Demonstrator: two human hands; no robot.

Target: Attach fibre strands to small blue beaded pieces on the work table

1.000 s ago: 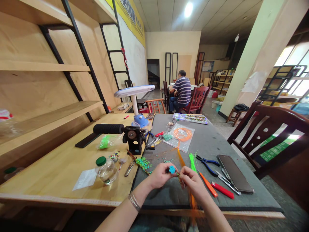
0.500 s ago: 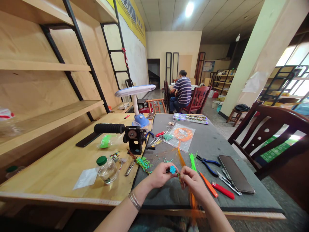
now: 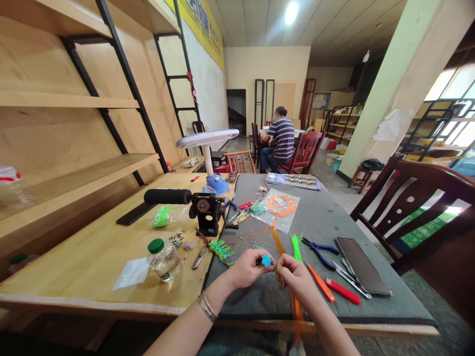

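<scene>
My left hand (image 3: pixel 248 269) pinches a small blue beaded piece (image 3: pixel 265 260) over the grey mat (image 3: pixel 319 222). My right hand (image 3: pixel 295 279) is closed right beside it, pinching thin orange strands (image 3: pixel 297 309) that hang down past the table's front edge. The two hands almost touch at the fingertips. A bundle of orange strands (image 3: pixel 277 242) and a bright green bundle (image 3: pixel 296 247) lie on the mat just beyond my hands. Teal beaded pins (image 3: pixel 221 250) lie to the left of my left hand.
Blue-handled pliers (image 3: pixel 319 248), red and orange tools (image 3: pixel 343 291), and a phone (image 3: pixel 361 266) lie to the right. A glass jar with green lid (image 3: pixel 163 259), a black hand-crank tool (image 3: pixel 204 210) and a lamp (image 3: pixel 210 148) stand left. A person sits far back; a wooden chair (image 3: pixel 419 207) is right.
None of the things on the table has moved. My hands have shifted very slightly while they keep pinching the blue piece and strands.
</scene>
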